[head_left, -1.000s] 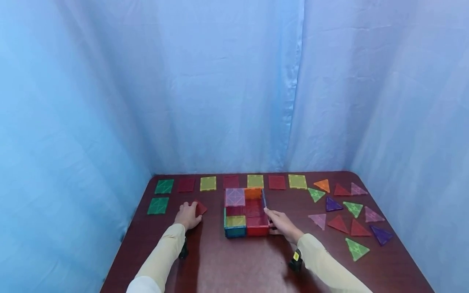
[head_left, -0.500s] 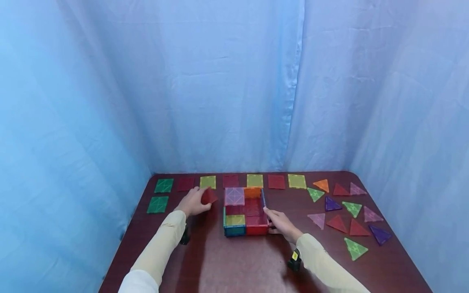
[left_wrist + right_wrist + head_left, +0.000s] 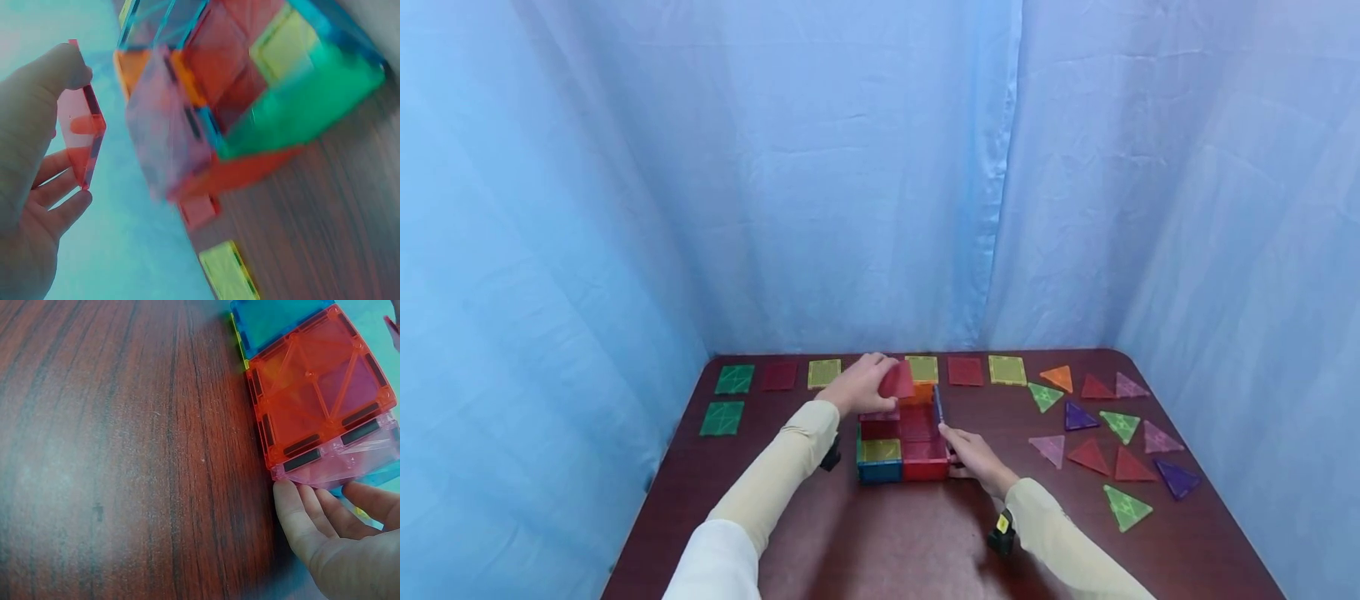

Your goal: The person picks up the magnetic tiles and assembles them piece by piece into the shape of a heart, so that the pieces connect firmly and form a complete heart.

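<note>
In the head view my left hand (image 3: 861,385) holds a red magnetic tile (image 3: 897,381) above the back left of a low open box (image 3: 880,472) built from see-through magnetic tiles. The left wrist view shows this red tile (image 3: 78,119) nearly edge-on between thumb and fingers. A green wall (image 3: 306,103) and a purple tile (image 3: 162,125) of the box appear blurred beside it. My right hand (image 3: 976,457) rests against the box's right side. In the right wrist view its fingertips touch a pink wall tile (image 3: 350,459) next to the red front tile (image 3: 306,381).
Square tiles lie in a row along the back edge, including a yellow one (image 3: 1007,370). Two green squares, one of them the nearer green tile (image 3: 722,418), lie at the left. Several loose triangles, such as a purple one (image 3: 1177,479), spread over the right side. Blue curtains (image 3: 880,183) surround the table.
My left hand has picked the red tile up from the table at the left and carried it rightward to above the box. The right hand stays at the box's right side.
</note>
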### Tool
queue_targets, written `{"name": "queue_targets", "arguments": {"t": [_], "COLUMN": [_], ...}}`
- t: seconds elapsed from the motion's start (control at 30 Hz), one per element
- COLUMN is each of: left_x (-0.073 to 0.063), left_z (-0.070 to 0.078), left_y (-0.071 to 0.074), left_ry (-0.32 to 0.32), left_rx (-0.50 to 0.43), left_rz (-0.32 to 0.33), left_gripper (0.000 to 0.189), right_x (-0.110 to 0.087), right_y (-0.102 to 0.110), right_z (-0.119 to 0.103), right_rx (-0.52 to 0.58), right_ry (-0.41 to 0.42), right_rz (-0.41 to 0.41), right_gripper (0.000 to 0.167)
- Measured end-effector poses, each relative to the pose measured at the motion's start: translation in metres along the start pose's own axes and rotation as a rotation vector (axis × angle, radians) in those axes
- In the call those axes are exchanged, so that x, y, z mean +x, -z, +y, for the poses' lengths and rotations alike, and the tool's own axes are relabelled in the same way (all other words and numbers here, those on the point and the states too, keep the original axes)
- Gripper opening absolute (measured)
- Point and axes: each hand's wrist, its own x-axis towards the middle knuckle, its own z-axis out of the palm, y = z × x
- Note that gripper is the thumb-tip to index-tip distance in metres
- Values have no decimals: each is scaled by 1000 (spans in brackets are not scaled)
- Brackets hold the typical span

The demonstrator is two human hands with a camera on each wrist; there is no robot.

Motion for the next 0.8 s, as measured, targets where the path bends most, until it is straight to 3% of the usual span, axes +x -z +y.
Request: {"name": "queue_targets", "arguments": {"t": [0.17, 0.37, 0.57, 0.8], "left_x": [15, 24, 25, 28], "left_z": [24, 41, 44, 38], "left_y": [-14, -21, -24, -42], "left_ry": [-12, -55, -46, -22], "left_rx": [54, 112, 117, 152], "left_rz": [-66, -83, -86, -110], "left_gripper": [76, 75, 73, 73], "right_x": [-1, -2, -2, -1], "right_y": [-1, -2, -1, 1], "right_z": [1, 0, -1, -1], "right_rx": [7, 13, 12, 8], "right_ry": [0, -1, -2, 0], "right_rz": [-5, 12, 9, 0], "right_gripper": [66, 68, 69, 67]}}
